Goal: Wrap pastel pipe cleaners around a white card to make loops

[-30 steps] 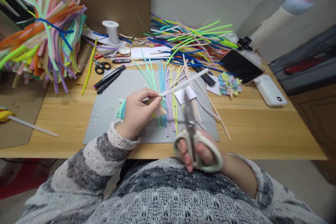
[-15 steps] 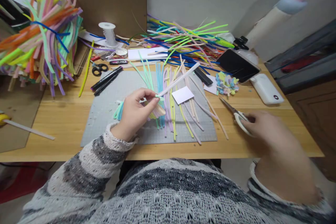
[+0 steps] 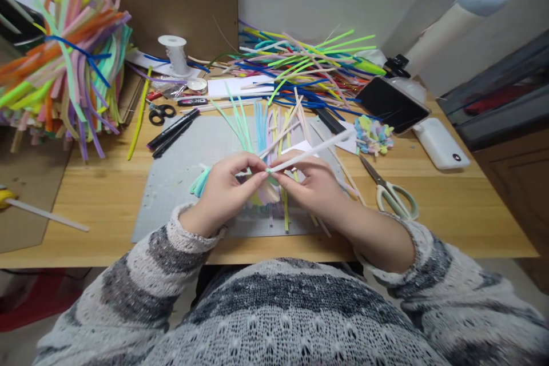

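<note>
Over the grey cutting mat (image 3: 171, 194), my left hand (image 3: 227, 186) pinches a white pipe cleaner (image 3: 319, 148) close to its lower end, where a bit of green shows. My right hand (image 3: 315, 186) meets it there, thumb and fingertips closed on the same pipe cleaner, which slants up to the right. Below the fingertips hangs a pale piece (image 3: 269, 191), partly hidden by the hands. Under both hands lie mint, blue, lilac and yellow pipe cleaners (image 3: 260, 126). White-handled scissors (image 3: 397, 200) rest on the table right of my right hand.
A big bundle of coloured pipe cleaners (image 3: 68, 63) stands at the left, with a loose pile (image 3: 309, 63) at the back. Black scissors (image 3: 161, 113), markers (image 3: 174, 131) and a spool (image 3: 175, 54) lie back left. A phone (image 3: 392, 104), power bank (image 3: 441, 143) and pastel pieces (image 3: 374, 134) sit right.
My right hand has let go of the white-handled scissors, leaving them on the table, and has moved left to join my left hand at the white pipe cleaner.
</note>
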Motion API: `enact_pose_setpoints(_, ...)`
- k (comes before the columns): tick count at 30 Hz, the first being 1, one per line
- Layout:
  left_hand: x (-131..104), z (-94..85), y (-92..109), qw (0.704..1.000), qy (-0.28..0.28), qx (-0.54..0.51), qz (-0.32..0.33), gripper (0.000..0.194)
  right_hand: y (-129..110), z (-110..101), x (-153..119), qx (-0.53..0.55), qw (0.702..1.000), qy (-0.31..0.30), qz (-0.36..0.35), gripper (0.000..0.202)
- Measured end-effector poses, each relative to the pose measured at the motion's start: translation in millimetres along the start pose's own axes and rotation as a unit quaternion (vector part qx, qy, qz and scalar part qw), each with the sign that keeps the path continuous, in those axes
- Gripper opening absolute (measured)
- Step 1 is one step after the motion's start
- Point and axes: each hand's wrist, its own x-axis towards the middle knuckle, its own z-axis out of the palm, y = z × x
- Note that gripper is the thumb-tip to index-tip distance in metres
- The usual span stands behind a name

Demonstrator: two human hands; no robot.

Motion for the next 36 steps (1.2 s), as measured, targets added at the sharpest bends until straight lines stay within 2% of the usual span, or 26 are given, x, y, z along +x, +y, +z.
enact_pose_setpoints(3, -0.5, -0.8, -2.3, 0.998, 0.012, -0.035, -0.041, 0.007, 4.5, 9.3, 1.8, 0.024, 0.999, 0.028, 0.003, 0.013)
enact_pose_setpoints(9, 0.5, -0.2, -8.4, 0.991, 0.007, -0.106, -0.085, 0.010, 7.8, 15.2, 1.7, 0.122, 0.992, 0.018, 0.039, 0.012)
enact_pose_setpoints(12, 1.4, 0.5, -10.1, 0.988, -0.001, -0.129, -0.087, 0.010, 9.2, 18.8, 1.6, 0.151, 0.987, 0.028, 0.037, 0.008)
enact_pose_setpoints(23, 1.3, 4.3, -9.4, 0.983, -0.018, -0.159, -0.085, 0.010, 13.5, 34.5, -2.0, 0.281, 0.950, 0.089, 0.100, 0.008)
enact_pose_setpoints(25, 1.4, 5.4, -9.1, 0.984, -0.021, -0.163, -0.071, 0.008, 13.4, 35.7, -2.9, 0.288, 0.947, 0.100, 0.102, 0.009)
enact_pose_setpoints(28, 0.5, 6.8, -7.4, 0.990, -0.016, -0.136, -0.017, 0.004, 13.2, 36.6, -4.5, 0.287, 0.946, 0.115, 0.100, 0.010)
enact_pose_setpoints(33, -2.8, 6.8, -2.3, 0.992, -0.014, 0.018, 0.121, 0.004, 14.7, 33.9, -3.7, 0.303, 0.938, 0.127, 0.110, 0.007)
enact_pose_setpoints(35, -3.7, 6.4, -1.2, 0.989, -0.025, 0.056, 0.133, 0.014, 15.2, 32.2, -1.6, 0.315, 0.932, 0.135, 0.117, 0.007)
enact_pose_setpoints(36, -3.9, 6.1, -1.2, 0.991, -0.020, 0.056, 0.116, 0.018, 15.2, 31.6, -0.5, 0.321, 0.929, 0.139, 0.119, 0.007)
